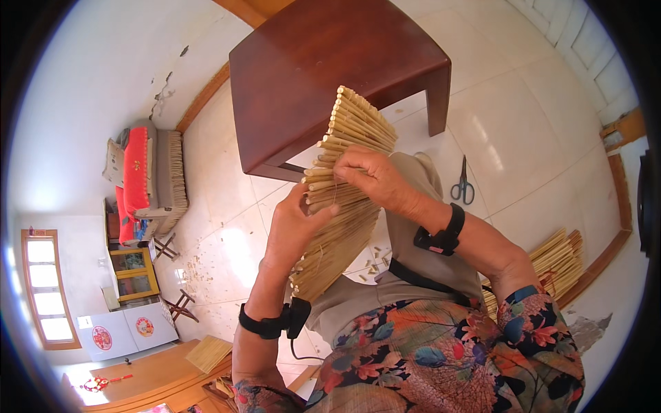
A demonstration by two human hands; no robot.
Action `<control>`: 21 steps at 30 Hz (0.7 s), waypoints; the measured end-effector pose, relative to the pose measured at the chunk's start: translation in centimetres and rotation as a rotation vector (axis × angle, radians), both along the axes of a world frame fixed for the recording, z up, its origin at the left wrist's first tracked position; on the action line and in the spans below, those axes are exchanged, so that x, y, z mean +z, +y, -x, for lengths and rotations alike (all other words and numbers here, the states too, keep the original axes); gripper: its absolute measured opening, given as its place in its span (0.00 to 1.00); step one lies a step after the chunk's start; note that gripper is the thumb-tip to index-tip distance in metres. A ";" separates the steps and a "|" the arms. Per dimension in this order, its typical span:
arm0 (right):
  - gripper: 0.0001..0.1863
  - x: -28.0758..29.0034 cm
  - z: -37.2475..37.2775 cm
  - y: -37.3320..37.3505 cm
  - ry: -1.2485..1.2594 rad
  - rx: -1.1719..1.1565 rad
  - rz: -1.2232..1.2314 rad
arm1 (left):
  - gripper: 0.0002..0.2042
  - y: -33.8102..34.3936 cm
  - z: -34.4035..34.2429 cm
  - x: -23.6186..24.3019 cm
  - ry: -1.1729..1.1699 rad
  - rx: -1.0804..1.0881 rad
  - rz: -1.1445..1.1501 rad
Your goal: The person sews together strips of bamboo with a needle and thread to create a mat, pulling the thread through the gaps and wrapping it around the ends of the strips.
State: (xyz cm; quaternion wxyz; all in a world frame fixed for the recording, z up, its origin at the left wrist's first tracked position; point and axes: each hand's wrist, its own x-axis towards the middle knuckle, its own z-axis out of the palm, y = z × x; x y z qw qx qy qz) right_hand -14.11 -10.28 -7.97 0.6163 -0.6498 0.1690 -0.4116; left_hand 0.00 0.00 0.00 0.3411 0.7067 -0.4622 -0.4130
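Note:
A mat of pale straw-coloured reeds (349, 115), tied side by side with thin thread, lies slanted across my lap and rises toward the front of a dark wooden table. My left hand (296, 224) grips its left edge, thumb over the reed ends and fingers curled round behind. My right hand (372, 179) is closed on the reed mat a little higher, thumb and forefinger pinched at the reed ends, where a fine thread (335, 191) hangs down between my hands. Whether the fingertips hold the thread itself is too small to tell.
The dark table (303, 58) stands ahead. Black-handled scissors (463, 189) lie on the tiles at my right, with bundled reeds (551, 268) behind them. Reed scraps (375, 265) litter the floor. At left are a sofa (165, 168), folding stools (182, 306) and a white fridge (124, 334).

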 end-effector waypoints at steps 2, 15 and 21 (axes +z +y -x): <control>0.10 -0.1 -0.2 0.0 0.014 -0.003 0.056 | 0.25 -0.6 0.0 0.6 -0.303 0.024 -0.043; 0.10 0.4 -0.3 -0.3 0.050 0.090 -0.054 | 0.14 -0.9 -1.3 1.1 -0.197 0.098 -0.118; 0.08 2.2 -0.2 0.5 -0.091 0.031 0.215 | 0.13 0.4 -0.9 3.3 -0.177 0.141 -0.059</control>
